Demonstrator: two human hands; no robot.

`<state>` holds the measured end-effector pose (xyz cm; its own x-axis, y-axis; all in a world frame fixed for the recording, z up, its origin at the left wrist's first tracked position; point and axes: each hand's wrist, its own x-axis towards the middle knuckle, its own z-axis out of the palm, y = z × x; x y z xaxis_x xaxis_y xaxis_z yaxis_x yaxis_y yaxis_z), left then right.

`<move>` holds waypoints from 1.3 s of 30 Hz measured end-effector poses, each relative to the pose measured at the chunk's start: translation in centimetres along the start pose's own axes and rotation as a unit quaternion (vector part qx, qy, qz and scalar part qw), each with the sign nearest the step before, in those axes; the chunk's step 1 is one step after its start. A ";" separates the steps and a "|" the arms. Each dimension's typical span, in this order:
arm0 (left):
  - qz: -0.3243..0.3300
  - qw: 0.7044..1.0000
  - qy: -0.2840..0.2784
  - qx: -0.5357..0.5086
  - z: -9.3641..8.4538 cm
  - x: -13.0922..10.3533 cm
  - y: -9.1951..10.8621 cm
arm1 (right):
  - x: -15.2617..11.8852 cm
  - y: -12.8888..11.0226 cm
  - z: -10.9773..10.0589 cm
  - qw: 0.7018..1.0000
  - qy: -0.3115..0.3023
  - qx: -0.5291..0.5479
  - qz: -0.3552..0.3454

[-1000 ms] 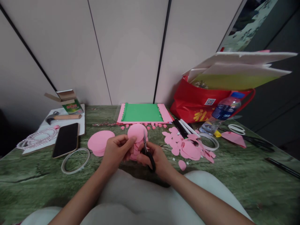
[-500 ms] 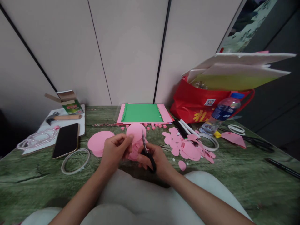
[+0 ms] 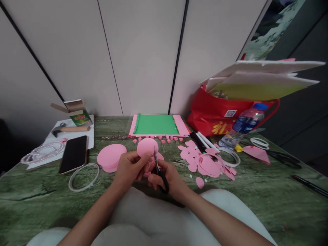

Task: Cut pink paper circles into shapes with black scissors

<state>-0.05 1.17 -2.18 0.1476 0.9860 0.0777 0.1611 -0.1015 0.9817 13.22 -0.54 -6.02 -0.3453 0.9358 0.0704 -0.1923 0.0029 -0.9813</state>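
My left hand [image 3: 132, 167] pinches a pink paper circle [image 3: 145, 147] by its lower edge. In my right hand [image 3: 167, 177] are black-handled scissors [image 3: 162, 178], their blades pointing up at the circle's right edge. Whether the blades are parted there I cannot tell. Behind and below my fingers more pink paper [image 3: 160, 156] shows in part. Left of my left hand lies a stack of larger pink circles [image 3: 111, 155]. A row of small pink rolled pieces [image 3: 167, 138] sits beyond the held circle.
Pink cut pieces [image 3: 208, 164] lie at right by a tape roll [image 3: 230, 157]. Behind stand a water bottle [image 3: 246, 124] and red bag [image 3: 205, 118]. A green sheet [image 3: 156, 123] lies at the back. At left are a phone [image 3: 73, 154], tape ring [image 3: 84, 177] and hammer [image 3: 75, 129].
The pink circle has shifted slightly down and left in view. The scissors' blades have moved a little lower along its right edge and stand more upright.
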 end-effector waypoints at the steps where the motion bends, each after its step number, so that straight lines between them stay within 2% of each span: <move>1: 0.000 1.000 -0.005 0.010 0.0 0.0 0.1 | 0.1 -0.2 0.0 1.000 0.000 -0.005 -0.002; 5: -0.006 0.999 -0.021 0.039 0.1 0.0 0.3 | 0.2 -0.7 -0.1 1.000 0.017 0.003 -0.010; 10: -0.015 0.999 -0.020 0.021 0.3 -0.1 0.4 | 0.2 -0.5 -0.3 1.000 0.018 0.013 -0.010; 28: -0.006 1.000 0.011 0.012 0.0 0.0 0.1 | 0.0 -0.4 -0.7 0.999 0.034 -0.010 0.025; 39: 0.011 1.000 0.024 -0.014 -0.3 0.2 0.0 | -0.1 -0.2 -0.5 0.998 0.037 0.029 0.034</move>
<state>-0.33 1.45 -2.12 0.1034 0.9889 0.1069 0.1312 -0.1201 0.9841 13.71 -0.46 -5.87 -0.2903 0.9569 -0.0117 -0.2250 -0.0801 -0.9711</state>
